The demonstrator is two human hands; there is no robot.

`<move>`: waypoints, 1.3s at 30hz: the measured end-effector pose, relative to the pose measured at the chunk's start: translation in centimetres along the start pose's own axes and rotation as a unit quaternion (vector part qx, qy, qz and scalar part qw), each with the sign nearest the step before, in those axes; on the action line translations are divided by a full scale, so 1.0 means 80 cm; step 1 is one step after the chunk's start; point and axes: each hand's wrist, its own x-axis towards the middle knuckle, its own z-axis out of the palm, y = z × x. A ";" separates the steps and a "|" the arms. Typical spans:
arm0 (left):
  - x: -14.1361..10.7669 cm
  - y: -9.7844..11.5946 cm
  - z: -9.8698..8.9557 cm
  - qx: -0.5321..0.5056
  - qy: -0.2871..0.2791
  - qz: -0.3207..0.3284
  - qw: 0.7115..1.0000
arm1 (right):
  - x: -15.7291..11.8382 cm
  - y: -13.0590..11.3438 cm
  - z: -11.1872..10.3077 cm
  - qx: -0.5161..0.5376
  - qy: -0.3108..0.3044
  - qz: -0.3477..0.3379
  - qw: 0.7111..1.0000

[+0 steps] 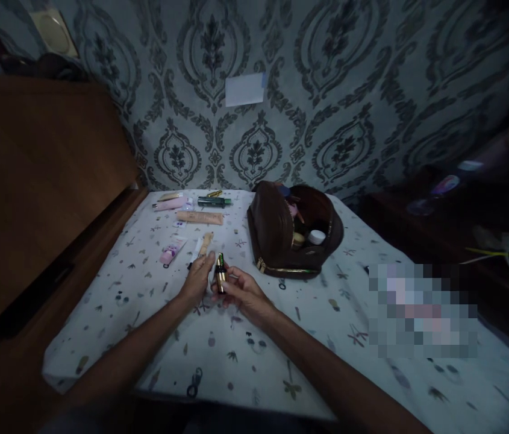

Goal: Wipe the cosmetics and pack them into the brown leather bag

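Observation:
My right hand (245, 293) is closed round a small dark and gold bottle (221, 278), held upright above the patterned cloth (168, 349). Just left of the bottle is my left hand (197, 278), its fingers partly hidden; what they hold, if anything, I cannot make out. Beyond its fingertips lies a beige item (208, 242). A pink and white tube (172, 251) rests to the left. Farther back are a peach tube (200, 217), a dark green bottle (211, 202) and a pink tube (170, 205). The brown bag (272, 232) stands open with a white-lidded jar (316, 237) inside.
A wooden cabinet (41, 181) borders the cloth on the left, and the patterned wall (258, 138) rises behind. At the right are a pixelated area on the cloth, a dark piece of furniture and pale cables (507, 253).

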 end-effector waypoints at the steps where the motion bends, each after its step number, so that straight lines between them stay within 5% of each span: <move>1: 0.001 0.000 -0.001 0.000 0.003 0.001 1.000 | -0.001 -0.002 0.000 -0.001 -0.003 0.003 1.000; 13: -0.005 0.008 -0.006 0.081 -0.111 0.054 0.989 | 0.004 0.001 -0.006 0.030 0.064 -0.020 0.997; 23: -0.003 0.004 -0.005 0.131 -0.070 0.085 0.985 | 0.006 0.009 -0.009 -0.075 0.129 -0.043 0.988; 27: -0.005 0.005 -0.004 0.140 -0.065 0.075 0.985 | 0.001 0.004 -0.005 -0.180 0.182 -0.128 0.958; 30: -0.007 0.008 -0.002 0.136 -0.078 0.057 0.986 | -0.002 -0.006 -0.004 -0.231 0.163 -0.171 0.944; 39: -0.005 -0.002 0.002 0.117 -0.079 -0.006 0.990 | 0.002 -0.017 -0.009 -0.146 0.117 -0.124 0.974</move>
